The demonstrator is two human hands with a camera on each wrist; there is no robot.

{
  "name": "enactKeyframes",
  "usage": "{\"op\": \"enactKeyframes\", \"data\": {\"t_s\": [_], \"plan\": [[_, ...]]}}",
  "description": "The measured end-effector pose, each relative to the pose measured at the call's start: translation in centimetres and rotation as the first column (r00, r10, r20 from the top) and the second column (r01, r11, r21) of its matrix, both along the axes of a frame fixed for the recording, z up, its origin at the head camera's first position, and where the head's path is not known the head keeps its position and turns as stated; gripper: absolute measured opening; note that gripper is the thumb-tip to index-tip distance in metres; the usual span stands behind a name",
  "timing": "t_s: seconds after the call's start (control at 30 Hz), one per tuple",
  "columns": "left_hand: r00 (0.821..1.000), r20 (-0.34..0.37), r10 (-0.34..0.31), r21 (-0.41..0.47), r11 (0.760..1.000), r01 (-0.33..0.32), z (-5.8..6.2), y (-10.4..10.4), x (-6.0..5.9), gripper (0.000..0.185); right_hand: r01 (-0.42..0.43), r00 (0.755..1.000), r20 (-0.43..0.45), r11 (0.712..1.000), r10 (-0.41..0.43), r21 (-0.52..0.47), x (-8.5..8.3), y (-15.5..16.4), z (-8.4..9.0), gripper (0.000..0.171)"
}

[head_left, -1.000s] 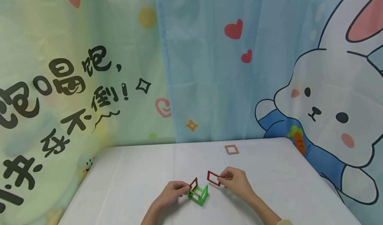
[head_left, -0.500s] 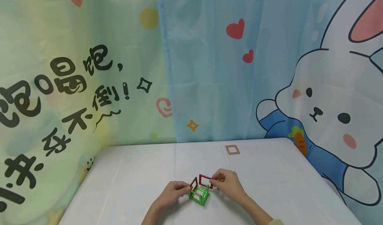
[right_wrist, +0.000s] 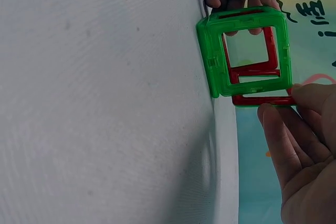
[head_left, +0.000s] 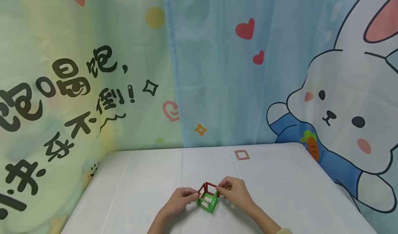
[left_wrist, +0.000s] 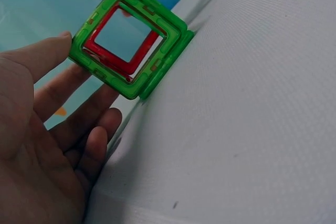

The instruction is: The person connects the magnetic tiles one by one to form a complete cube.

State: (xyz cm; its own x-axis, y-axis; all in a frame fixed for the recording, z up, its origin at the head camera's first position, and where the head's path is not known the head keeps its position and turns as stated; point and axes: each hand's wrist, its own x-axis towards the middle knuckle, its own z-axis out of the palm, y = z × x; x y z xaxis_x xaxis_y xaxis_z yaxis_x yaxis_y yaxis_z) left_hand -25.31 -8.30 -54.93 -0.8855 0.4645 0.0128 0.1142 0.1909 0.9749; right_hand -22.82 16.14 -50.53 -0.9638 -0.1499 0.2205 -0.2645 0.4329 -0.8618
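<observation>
Plastic frames, light and stiff, I judge: my right hand [head_left: 234, 192] pinches a red square [head_left: 211, 188] by its edge against the green frame [head_left: 206, 202] mid-tabletop [head_left: 140, 178]; my left hand [head_left: 178, 200] pinches the other red square [head_left: 201, 190].

White-clothed table [head_left: 140, 178]; green curtain [head_left: 62, 71] with black lettering; blue curtain [head_left: 217, 82]; cartoon rabbit [head_left: 339, 102].

You've got both hands crowding the green-and-red tile frame [head_left: 207, 196] at lower centre: left hand [head_left: 178, 200] on its left, right hand [head_left: 234, 192] on its right. Table [head_left: 140, 178] open elsewhere. Orange tile [head_left: 242, 155] lies flat farther back, right of centre. Curtain [head_left: 217, 71] walls off the far edge.
</observation>
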Motion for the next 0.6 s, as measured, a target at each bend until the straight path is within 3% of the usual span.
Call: {"op": "enactKeyframes", "data": {"t_s": [0.6], "plan": [[1.000,0.014,0.005,0.008,1.000,-0.005,-0.07,-0.05,-0.07,0.028,0.017,0.999,0.038,1.000,-0.016,-0.023,0.10,-0.43,-0.39,0.008]]}}
